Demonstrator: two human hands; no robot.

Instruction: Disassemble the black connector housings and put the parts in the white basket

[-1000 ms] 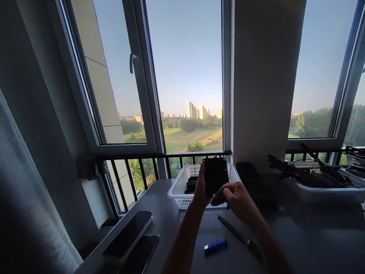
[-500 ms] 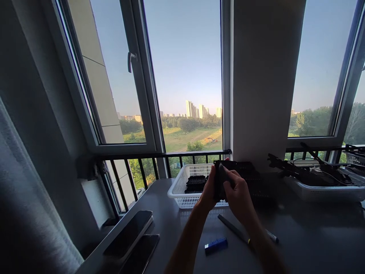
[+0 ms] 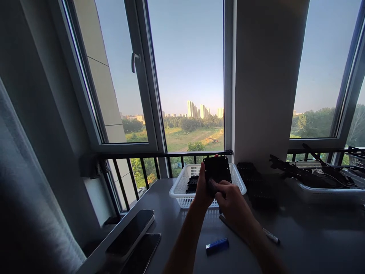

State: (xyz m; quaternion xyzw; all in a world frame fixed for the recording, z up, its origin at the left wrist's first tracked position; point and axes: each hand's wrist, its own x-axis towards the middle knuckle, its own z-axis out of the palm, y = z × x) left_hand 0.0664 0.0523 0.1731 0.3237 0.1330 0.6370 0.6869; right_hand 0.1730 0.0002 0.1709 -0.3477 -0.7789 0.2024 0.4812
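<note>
while my left hand (image 3: 202, 187) gripped the black part (image 3: 217, 170) above the white basket (image 3: 179, 189), my right hand (image 3: 232, 201) pinched its lower edge.

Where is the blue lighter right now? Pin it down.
In the head view, the blue lighter lies on the dark table, low and centre, between the person's forearms, just left of the marker pen.

The basket (image 3: 179, 187) is white latticed plastic; the black part (image 3: 216, 172) looks matt and ribbed. The table (image 3: 313, 236) is smooth, dark grey, faintly reflective; the phones (image 3: 129, 232) are glossy.
</note>
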